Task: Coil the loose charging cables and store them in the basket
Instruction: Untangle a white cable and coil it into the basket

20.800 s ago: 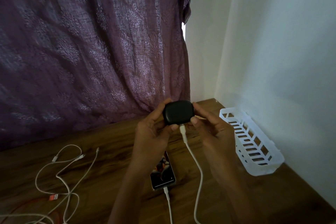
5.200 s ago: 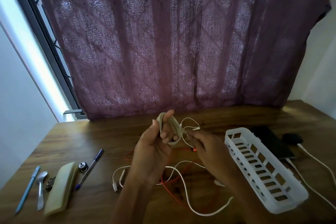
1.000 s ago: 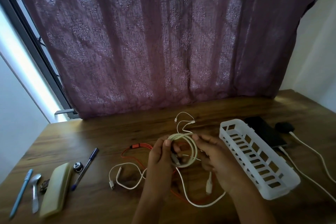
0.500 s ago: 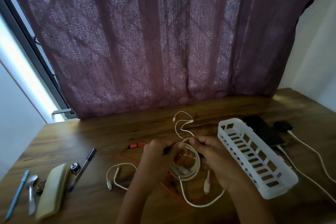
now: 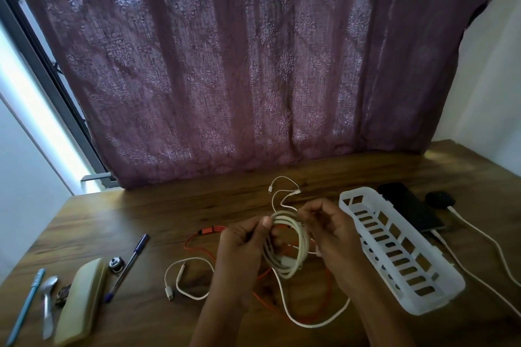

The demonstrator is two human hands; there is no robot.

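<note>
— Both hands have drawn a little apart along the top of the coil; a moment ago they nearly met there.

— Start with the room, though.

— Big purple curtain [image 5: 253, 65] across the back, wooden table [image 5: 141, 220] under it. On the person's right the white slotted basket [image 5: 434, 303] lies lengthwise with nothing in it, close enough, I'd say, to drop things in without reaching. Just beyond it a phone [image 5: 408, 208] lies plugged in.

— And the hands?

— The left hand [image 5: 242, 248] grips the coil [image 5: 303, 242], thumb pressed over the strands and fingers curled behind, probably to stop the loops springing open. The right hand [image 5: 329, 228] has its fingers curled at the upper right of the loops. It's blurred, but it looks like a pinch that feeds or tidies the next turn.

— So the coil isn't in the basket.

— No, it's held above the table, just left of the basket. A white tail [image 5: 310, 324] hangs from it and curves across the wood, so I judge the winding unfinished.

— Others left?

— An orange cable [image 5: 208, 230] sprawls under the hands, and a white cable [image 5: 170, 293] loops loose to the left. Thin white ends [image 5: 296, 191] stick out behind the coil. I can't tell whether they belong to it.

— Smaller bits?

— A pale case [image 5: 81, 298], two pens [image 5: 127, 265] and a spoon [image 5: 48, 301], well off to the left.
</note>
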